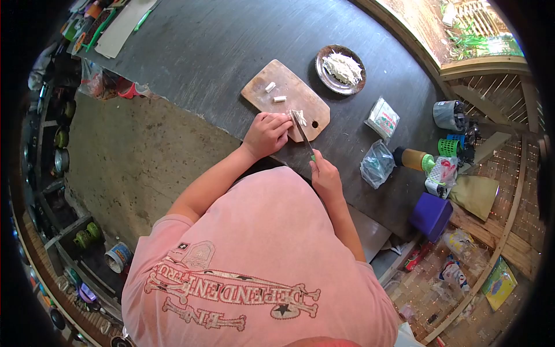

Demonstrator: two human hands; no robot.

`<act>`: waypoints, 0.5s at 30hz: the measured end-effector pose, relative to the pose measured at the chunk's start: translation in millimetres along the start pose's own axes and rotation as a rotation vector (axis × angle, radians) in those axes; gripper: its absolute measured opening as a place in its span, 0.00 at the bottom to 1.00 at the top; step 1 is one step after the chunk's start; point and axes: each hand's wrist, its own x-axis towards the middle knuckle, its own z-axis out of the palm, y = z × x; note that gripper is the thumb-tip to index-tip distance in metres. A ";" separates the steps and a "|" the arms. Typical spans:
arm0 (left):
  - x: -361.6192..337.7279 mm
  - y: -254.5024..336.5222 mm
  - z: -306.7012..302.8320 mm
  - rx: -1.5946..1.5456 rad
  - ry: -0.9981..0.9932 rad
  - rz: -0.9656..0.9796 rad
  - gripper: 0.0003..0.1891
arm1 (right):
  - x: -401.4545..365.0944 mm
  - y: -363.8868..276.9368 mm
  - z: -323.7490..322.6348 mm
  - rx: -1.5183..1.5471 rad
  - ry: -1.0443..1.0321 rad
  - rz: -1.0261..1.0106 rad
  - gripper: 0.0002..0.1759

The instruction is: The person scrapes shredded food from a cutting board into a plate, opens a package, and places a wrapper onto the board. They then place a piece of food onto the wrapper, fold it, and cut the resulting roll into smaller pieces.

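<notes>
**Head cam: knife on the white stick, both hands on the board**

Head view only.

- Left hand (266, 134): fingers curled down on the white stick (299, 117), pinning it to the cutting board (289, 95). The fingertips sit right at the cut end, which looks split into thin strips.
- Right hand (325, 176): fingers clenched around the green handle of the knife (302, 130). The blade runs forward from those fingers and lies against the white stick, just beside the left fingertips. Can't tell whether the edge is in the stick or only resting on it.
- The white stick lies at the near right corner of the board, between the left fingers and the blade, next to the board's hanging hole.
- Two cut pieces (274, 92), short and white, lie on the board beyond the left fingers, apart from each other and clear of the hand.
- Plate (327, 54): beyond and to the right of the knife tip, off the board, with a heap of white shreds on it.
- To the right of the right fingers on the dark tabletop (202, 52): a flat packet (383, 118), a clear bag (377, 163) and a bottle (413, 159) with a green cap, all well apart from both hands.
- A purple tub (430, 215) sits farther right, at the tabletop's end.
</notes>
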 end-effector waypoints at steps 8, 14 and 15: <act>3.6 3.0 -1.1 0.013 0.002 -0.003 0.15 | 4.1 4.2 -2.2 -0.033 -0.019 -0.032 0.24; 3.4 2.1 0.1 0.010 0.001 -0.004 0.15 | 5.4 10.1 -1.5 -0.039 -0.044 -0.039 0.25; 3.4 2.6 -0.5 0.015 -0.004 -0.006 0.15 | 4.5 10.4 -0.4 -0.035 -0.045 -0.038 0.25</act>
